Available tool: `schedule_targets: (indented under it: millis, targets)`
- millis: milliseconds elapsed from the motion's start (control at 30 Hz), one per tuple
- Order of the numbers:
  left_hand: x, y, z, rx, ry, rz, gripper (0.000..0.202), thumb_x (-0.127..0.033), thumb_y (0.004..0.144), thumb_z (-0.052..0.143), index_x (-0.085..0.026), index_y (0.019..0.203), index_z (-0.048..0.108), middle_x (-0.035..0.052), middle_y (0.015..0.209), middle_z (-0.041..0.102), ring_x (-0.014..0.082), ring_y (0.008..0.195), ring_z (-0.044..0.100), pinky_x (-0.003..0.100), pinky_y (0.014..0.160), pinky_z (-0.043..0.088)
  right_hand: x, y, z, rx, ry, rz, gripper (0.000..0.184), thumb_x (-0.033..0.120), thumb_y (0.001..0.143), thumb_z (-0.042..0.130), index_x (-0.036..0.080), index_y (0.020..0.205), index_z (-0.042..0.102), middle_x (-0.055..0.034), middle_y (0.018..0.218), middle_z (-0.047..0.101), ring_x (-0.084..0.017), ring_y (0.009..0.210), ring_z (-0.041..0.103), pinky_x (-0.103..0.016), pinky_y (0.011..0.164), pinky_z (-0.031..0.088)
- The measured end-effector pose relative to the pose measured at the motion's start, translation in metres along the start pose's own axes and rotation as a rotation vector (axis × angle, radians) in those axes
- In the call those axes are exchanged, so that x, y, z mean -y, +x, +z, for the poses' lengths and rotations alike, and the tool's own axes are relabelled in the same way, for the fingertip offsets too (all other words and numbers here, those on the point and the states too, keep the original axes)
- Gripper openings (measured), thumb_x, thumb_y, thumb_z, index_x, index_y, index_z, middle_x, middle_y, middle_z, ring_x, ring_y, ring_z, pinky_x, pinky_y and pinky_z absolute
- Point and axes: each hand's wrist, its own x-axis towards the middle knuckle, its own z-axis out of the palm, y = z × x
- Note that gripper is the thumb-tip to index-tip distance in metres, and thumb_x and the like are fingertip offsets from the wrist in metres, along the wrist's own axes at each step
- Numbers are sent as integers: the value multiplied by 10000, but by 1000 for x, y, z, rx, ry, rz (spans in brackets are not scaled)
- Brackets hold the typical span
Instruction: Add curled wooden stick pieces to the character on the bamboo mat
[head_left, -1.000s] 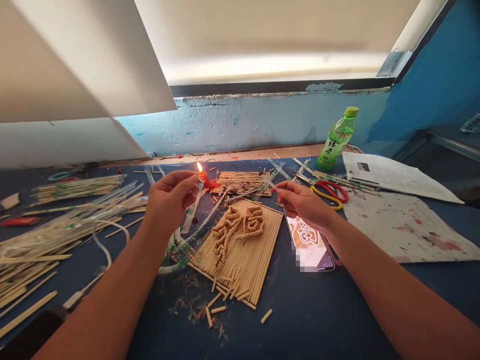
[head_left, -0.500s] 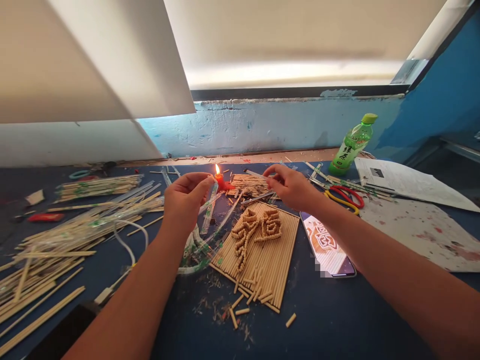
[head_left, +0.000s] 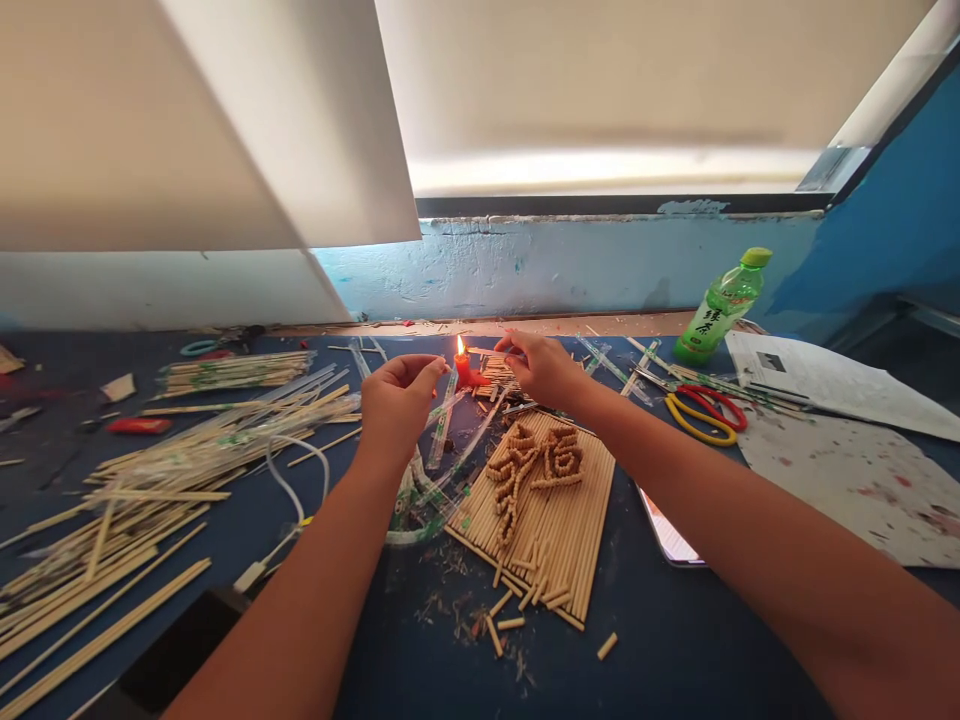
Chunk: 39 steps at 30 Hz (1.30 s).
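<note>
Right fingers (head_left: 517,342) pinch a stick (head_left: 487,351) (near the flame (head_left: 460,345)).

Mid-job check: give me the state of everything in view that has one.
Candle: lit.
Left hand: grip pinched shut; contents too small to tell.
Right hand: grip shut on the pale stick.
Pale stick: held, one end near the flame; contact unclear.
Stick panel: lying flat, raised figure on it.
Phone: screen lit, partly covered by forearm.
Bottle: capped, standing.
Blind: lowered.
</note>
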Motion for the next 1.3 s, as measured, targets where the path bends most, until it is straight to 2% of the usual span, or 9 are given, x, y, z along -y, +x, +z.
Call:
schedule_targets:
  millis: [367,600,900,1067,1300]
  targets:
    - [5,1,-1,5,57,44,225,-322,697,748,-155,847,730,19,662,641,121,555,524,235,493,404,-1,4,10,-44,44,-12,230,157,888,486,187,1059,637,-113,1042,681,-229,932,591,-341,823,406]
    - [8,2,0,15,41,52,263,-341,709,749,-140,877,720,31,726,661,112,576,528,228,517,413,-3,5,12,-77,31,-67,233,141,883,492,167,1048,654,-115,997,687,-222,885,594,-338,803,416]
    - [10,2,0,24,74,60,262,-355,711,743,-145,866,721,33,701,656,124,570,528,239,512,399,-2,3,14,-91,1,-43,234,115,876,490,163,1036,654,-86,963,700,-189,810,598,-304,767,426]
    - [8,0,1,29,94,59,259,-358,714,743,-145,859,722,32,690,652,123,561,521,239,508,394,-5,4,14,-96,-1,-62,232,121,876,493,171,1030,658,-94,977,688,-204,896,603,-312,813,435]
    - [8,0,1,39,110,59,273,-372,714,748,-147,865,726,27,676,645,124,562,523,236,501,390,-7,5,16,-92,-3,-71,245,123,879,490,174,1047,660,-90,977,685,-195,880,603,-308,803,439]
